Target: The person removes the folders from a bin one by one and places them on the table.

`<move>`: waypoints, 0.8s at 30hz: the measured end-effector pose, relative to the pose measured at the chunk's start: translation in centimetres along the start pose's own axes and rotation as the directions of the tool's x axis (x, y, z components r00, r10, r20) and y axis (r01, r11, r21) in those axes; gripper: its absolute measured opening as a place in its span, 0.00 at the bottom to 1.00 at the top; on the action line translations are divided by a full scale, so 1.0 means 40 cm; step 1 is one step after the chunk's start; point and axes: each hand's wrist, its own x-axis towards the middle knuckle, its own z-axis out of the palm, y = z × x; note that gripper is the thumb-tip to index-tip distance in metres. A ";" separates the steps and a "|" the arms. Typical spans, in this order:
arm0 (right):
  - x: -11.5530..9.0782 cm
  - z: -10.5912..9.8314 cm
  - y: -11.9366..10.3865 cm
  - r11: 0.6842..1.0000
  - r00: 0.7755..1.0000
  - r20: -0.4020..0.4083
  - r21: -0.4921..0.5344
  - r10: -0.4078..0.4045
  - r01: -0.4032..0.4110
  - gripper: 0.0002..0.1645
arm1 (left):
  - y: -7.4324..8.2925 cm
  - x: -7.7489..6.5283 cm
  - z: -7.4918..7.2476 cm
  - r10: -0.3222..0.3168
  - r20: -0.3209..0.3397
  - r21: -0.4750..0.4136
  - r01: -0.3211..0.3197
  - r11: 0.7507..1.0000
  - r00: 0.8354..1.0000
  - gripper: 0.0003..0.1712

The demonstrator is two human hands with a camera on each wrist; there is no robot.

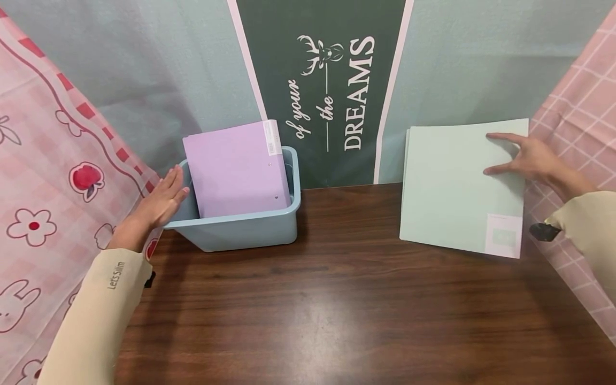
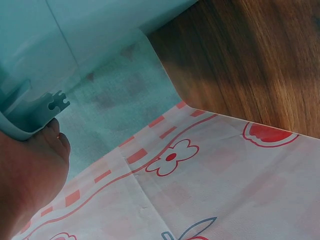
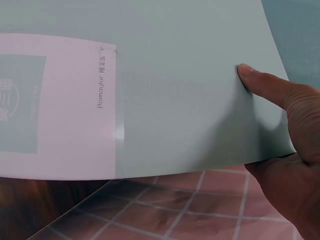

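pale green folder (image 1: 452,187), right fingers (image 3: 267,86) gripping its right edge, left fingers (image 1: 169,184) straight at blue bin's rim (image 1: 245,215), tabletop (image 1: 348,224) between

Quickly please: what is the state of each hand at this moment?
Left hand: open, at the end of the light-blue rectangular plastic bin.
Right hand: holding the pale-green rectangular folder by its edge.

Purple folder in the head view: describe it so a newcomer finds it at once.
On the dark wooden table, find the light blue bin by the left hand. The purple folder sticks up out of it. Its lilac colour sets it apart from the pale green folder the right hand grips.
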 end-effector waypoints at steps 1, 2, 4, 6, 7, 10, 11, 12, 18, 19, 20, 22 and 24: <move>0.001 0.002 0.004 1.000 1.000 0.003 -0.010 -0.001 0.001 0.61 | 0.000 -0.001 0.000 -0.003 0.001 -0.001 0.003 1.000 1.000 0.42; 0.002 0.003 0.008 1.000 1.000 0.007 -0.019 -0.004 0.005 0.61 | 0.001 -0.003 0.000 -0.006 0.002 -0.003 0.006 1.000 1.000 0.43; 0.005 0.004 0.018 0.999 1.000 0.017 -0.029 -0.018 0.018 0.61 | 0.003 -0.005 0.000 -0.009 0.002 -0.003 0.009 1.000 1.000 0.43; 0.008 0.008 0.030 0.998 0.999 0.017 -0.041 -0.036 0.037 0.60 | 0.004 -0.006 0.000 -0.013 0.004 -0.005 0.013 1.000 1.000 0.43; 0.010 0.011 0.037 0.998 0.999 0.016 -0.048 -0.046 0.046 0.60 | 0.005 -0.006 0.001 -0.014 0.004 -0.004 0.014 1.000 1.000 0.43; 0.013 0.019 0.059 0.994 0.997 0.011 -0.070 -0.079 0.080 0.60 | 0.005 -0.006 0.004 -0.017 0.007 -0.001 0.017 1.000 1.000 0.43; 0.014 0.022 0.065 0.993 0.996 0.013 -0.082 -0.085 0.086 0.60 | 0.005 -0.006 0.005 -0.018 0.008 -0.001 0.018 1.000 1.000 0.43; 0.015 0.024 0.071 0.992 0.996 0.016 -0.091 -0.088 0.089 0.60 | 0.005 -0.006 0.005 -0.019 0.008 0.001 0.019 1.000 1.000 0.43; 0.016 0.029 0.092 0.984 0.992 0.043 -0.130 -0.121 0.126 0.59 | 0.007 -0.004 0.007 -0.016 -0.002 -0.001 0.016 1.000 1.000 0.43; 0.016 0.029 0.094 0.982 0.990 0.050 -0.132 -0.129 0.135 0.59 | 0.008 -0.003 0.007 -0.016 -0.003 -0.002 0.016 1.000 1.000 0.43; 0.017 0.030 0.096 0.980 0.989 0.054 -0.138 -0.137 0.143 0.59 | 0.008 -0.003 0.007 -0.016 -0.004 -0.003 0.016 1.000 1.000 0.43; 0.019 0.031 0.100 0.976 0.987 0.063 -0.153 -0.149 0.157 0.57 | 0.010 -0.003 0.007 -0.018 -0.005 -0.003 0.018 1.000 1.000 0.42; 0.019 0.032 0.107 0.969 0.983 0.076 -0.168 -0.169 0.180 0.56 | 0.012 -0.003 0.006 -0.019 -0.004 -0.001 0.019 1.000 1.000 0.42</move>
